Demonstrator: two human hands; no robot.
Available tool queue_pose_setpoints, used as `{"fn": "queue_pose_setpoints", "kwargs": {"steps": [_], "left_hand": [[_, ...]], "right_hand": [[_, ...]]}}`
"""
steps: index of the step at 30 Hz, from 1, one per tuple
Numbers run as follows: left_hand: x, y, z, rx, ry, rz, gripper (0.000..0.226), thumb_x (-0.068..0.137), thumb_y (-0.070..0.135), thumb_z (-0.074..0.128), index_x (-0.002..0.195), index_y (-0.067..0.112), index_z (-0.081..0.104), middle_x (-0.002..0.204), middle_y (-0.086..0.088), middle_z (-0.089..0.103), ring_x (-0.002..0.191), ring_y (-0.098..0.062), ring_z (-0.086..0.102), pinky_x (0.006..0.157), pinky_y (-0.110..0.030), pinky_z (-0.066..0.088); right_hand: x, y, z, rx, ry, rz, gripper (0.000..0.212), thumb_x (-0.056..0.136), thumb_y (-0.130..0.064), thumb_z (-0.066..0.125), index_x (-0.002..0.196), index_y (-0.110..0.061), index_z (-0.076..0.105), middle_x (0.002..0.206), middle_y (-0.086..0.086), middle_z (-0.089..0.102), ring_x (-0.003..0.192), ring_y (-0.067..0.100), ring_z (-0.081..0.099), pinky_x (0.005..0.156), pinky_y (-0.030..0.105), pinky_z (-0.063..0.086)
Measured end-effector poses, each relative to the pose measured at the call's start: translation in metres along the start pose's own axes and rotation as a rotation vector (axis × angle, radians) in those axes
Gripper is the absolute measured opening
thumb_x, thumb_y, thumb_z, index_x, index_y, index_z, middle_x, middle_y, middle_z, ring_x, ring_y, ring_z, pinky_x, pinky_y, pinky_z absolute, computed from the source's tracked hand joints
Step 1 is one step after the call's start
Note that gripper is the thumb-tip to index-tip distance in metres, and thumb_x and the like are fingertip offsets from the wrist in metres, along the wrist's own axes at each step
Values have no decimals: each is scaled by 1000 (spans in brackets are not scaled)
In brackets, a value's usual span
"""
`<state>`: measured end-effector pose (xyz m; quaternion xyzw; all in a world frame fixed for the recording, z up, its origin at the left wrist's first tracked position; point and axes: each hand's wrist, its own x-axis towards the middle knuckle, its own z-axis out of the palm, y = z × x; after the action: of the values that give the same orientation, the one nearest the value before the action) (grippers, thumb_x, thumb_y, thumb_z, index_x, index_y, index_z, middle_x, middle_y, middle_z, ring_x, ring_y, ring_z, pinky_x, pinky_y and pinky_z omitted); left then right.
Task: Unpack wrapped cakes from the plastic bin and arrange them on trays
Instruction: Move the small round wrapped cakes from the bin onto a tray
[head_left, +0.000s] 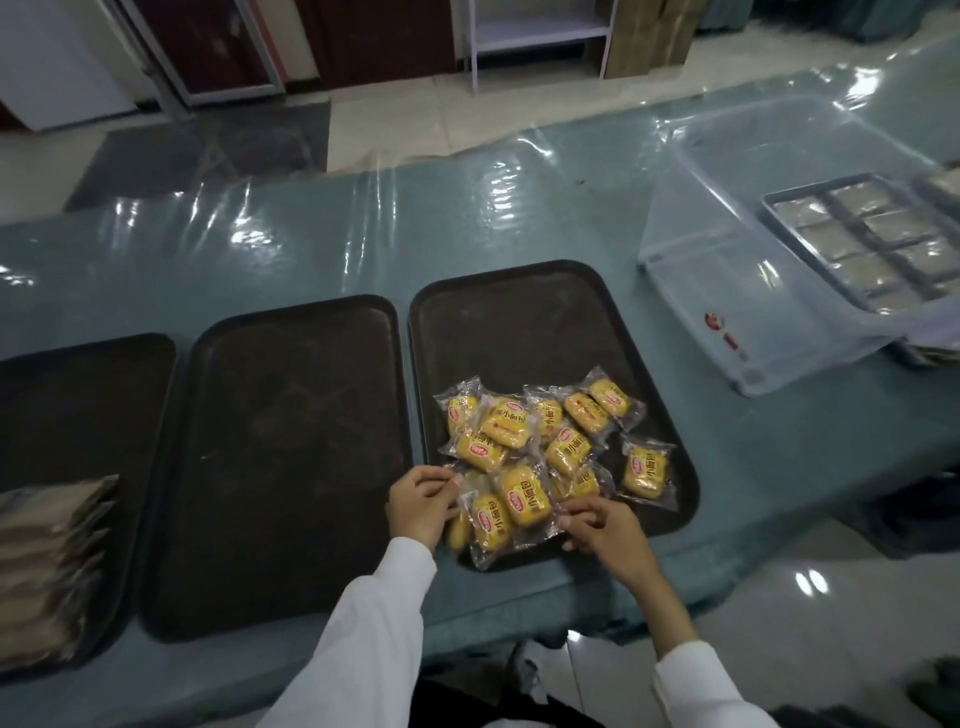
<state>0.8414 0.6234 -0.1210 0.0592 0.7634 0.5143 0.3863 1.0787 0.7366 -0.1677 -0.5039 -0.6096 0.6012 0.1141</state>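
head view: wide angle, looking down on a long table (311, 249) under a glossy clear plastic sheet.
right tray: dark rectangular tray (519, 322), far half bare; near half holds a loose heap of wrapped cakes (540, 452), yellow in clear wrappers with red labels, many overlapping.
stray cake: one wrapped cake (645, 470) lies flat, slightly apart from the heap, near the tray's right edge.
left hand: left hand (422, 501) at the near left edge of the heap, fingers curled and pinching the clear wrapper edge of a cake there.
right hand: right hand (602, 527) at the near edge of the same tray, fingers bent onto the wrapper edge of the nearest cakes (a firm grip on it cannot be told from here).
sleeves: both arms in white sleeves (374, 623).
middle tray: dark tray (291, 457) just left of the right tray, nothing on it.
left tray: dark tray (78, 395) at the frame's left, with a stack of pale flat packets (52, 566) on its near part.
plastic bin: translucent bin (727, 291) tipped on its side, on the table to the far right, well apart from the hands.
grid tray: grey compartment tray (862, 239) with pale blocks sits by the bin's open side.
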Motion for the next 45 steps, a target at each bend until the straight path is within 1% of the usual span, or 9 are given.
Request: {"fn": "queue_pose_setpoints", "kwargs": {"steps": [3, 6, 10, 23, 28, 34, 39, 42, 45], "left_hand": [[2, -5, 4, 226, 63, 95, 11, 86, 14, 80, 88, 21, 72, 83, 6, 76, 86, -15, 73, 81, -34, 60], [4, -10, 6, 329, 99, 121, 15, 85, 20, 81, 86, 28, 69, 86, 11, 73, 91, -15, 68, 83, -35, 57], [7, -13, 7, 380, 114, 97, 13, 86, 22, 81, 91, 25, 69, 89, 9, 70, 89, -16, 65, 76, -27, 48], [6, -20, 3, 254, 27, 64, 18, 84, 29, 84, 94, 22, 69, 95, 5, 71, 92, -15, 66, 68, -23, 48], [6, -24, -14, 241, -16, 54, 33, 80, 38, 86, 101, 25, 66, 99, 6, 69, 94, -13, 64, 78, -31, 54], [14, -40, -49, 212, -90, 107, 26, 84, 20, 84, 103, 22, 67, 107, 3, 71, 102, -13, 67, 86, -26, 51], [17, -48, -79, 225, -123, 130, 31, 85, 15, 82, 113, 16, 69, 110, 4, 69, 103, -12, 64, 91, -25, 50], [14, -50, -92, 254, -125, 123, 27, 85, 12, 81, 109, 14, 69, 104, 2, 69, 95, -11, 66, 80, -18, 49], [10, -58, -98, 312, -224, 107, 22, 85, 10, 80, 104, 13, 69, 95, 0, 71, 89, -16, 68, 69, -9, 47]], "right_hand": [[5, 14, 1, -94, 31, 33, 7, 90, -16, 80, 95, -19, 76, 81, -4, 79, 66, 19, 75, 68, 34, 59], [10, 25, -1, -206, 80, 35, 9, 87, -26, 83, 83, -27, 75, 81, -11, 76, 76, 10, 73, 75, 35, 60], [9, 33, -3, -323, 145, 11, 15, 83, -37, 86, 77, -31, 74, 80, -13, 74, 79, 4, 69, 71, 30, 56], [-1, 22, -3, -354, 182, -56, 7, 91, -31, 79, 96, -30, 74, 87, -14, 72, 84, 5, 68, 77, 31, 58], [-9, 2, 10, -297, 272, -106, 11, 94, -26, 75, 104, -30, 73, 88, -14, 72, 84, 3, 68, 74, 30, 59], [-23, -15, 45, -234, 337, -145, 13, 95, -28, 73, 107, -29, 67, 91, -11, 71, 87, 7, 69, 74, 29, 59], [-43, -13, 87, -267, 294, -165, 29, 81, -48, 82, 98, -32, 65, 96, -13, 68, 88, 3, 66, 76, 25, 58], [-52, -16, 110, -362, 330, -129, 39, 75, -59, 81, 98, -36, 59, 99, -16, 61, 87, 2, 62, 73, 22, 56], [-56, -11, 127, -411, 377, -86, 39, 78, -51, 84, 100, -36, 57, 99, -15, 62, 86, 0, 62, 73, 25, 58]]}}
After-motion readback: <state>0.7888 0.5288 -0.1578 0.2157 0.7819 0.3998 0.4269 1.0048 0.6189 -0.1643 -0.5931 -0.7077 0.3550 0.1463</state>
